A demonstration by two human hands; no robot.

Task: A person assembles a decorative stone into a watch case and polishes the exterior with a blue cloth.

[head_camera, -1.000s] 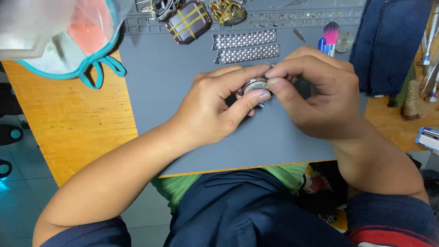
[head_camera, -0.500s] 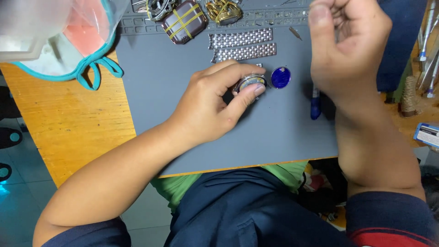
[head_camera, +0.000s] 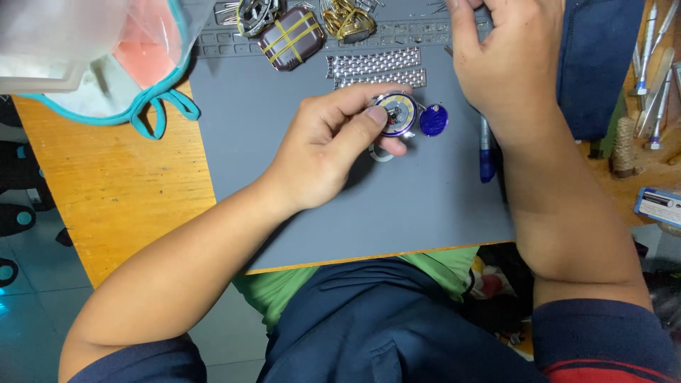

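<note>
We've got our left hand (head_camera: 330, 145) pinched on a round watch case (head_camera: 397, 113), thumb and fingertips clamped on its rim, holding it just above the grey work mat (head_camera: 425, 213) near the mat's far middle. Just right of it lies a blue round disc (head_camera: 433, 120), nearly touching the case, and a thin ring (head_camera: 380, 154) sits under our thumb. Our right hand (head_camera: 507, 57) is up at the far edge, fingers curled (whether it grips anything we cannot tell), well apart from the left. A blue pen-shaped tool (head_camera: 486, 152) lies beside that wrist.

Room to move: the near half of the mat is open, running to its near edge over the orange wooden table (head_camera: 106, 184). The far edge is crowded: two steel bracelet strips (head_camera: 374, 67), a dark square watch with yellow bands (head_camera: 289, 37), a gold piece (head_camera: 347, 19). Far left, a clear plastic pouch with teal trim (head_camera: 99, 64) overhangs the table. At the right edge, a small blue-and-white box (head_camera: 660, 206), label too small to read.
</note>
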